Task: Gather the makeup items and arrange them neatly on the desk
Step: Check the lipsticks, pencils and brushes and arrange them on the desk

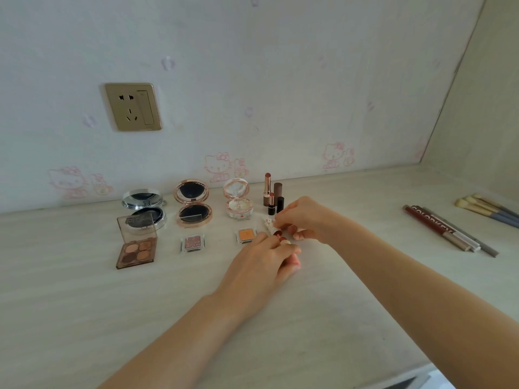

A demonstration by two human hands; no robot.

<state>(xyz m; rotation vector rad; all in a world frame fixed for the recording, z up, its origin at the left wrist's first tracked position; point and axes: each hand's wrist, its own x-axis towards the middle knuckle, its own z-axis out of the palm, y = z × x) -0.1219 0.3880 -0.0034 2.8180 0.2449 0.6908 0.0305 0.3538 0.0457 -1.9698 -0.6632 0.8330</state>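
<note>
Red lipstick bullet (278, 233) is showing between the two hands, just in front of the orange single eyeshadow pan (246, 236) and to its right. The left hand (264, 259) is curling its fingers around the lipstick's body, which is mostly hidden, so its long axis is hard to read; it seems to be pointing away from the person, towards the upright lipsticks (273, 195). The right hand (304, 220) is pinching a small white patterned cap (268, 222), touching or nearly touching the exposed tip. Judging from this, the coming move is turning on lining the cap's mouth up with that tip, and the right hand is the nearer one for it. Once capped, the lipstick probably belongs in the upright group, just behind the right hand on the tabletop (351, 290).
</note>
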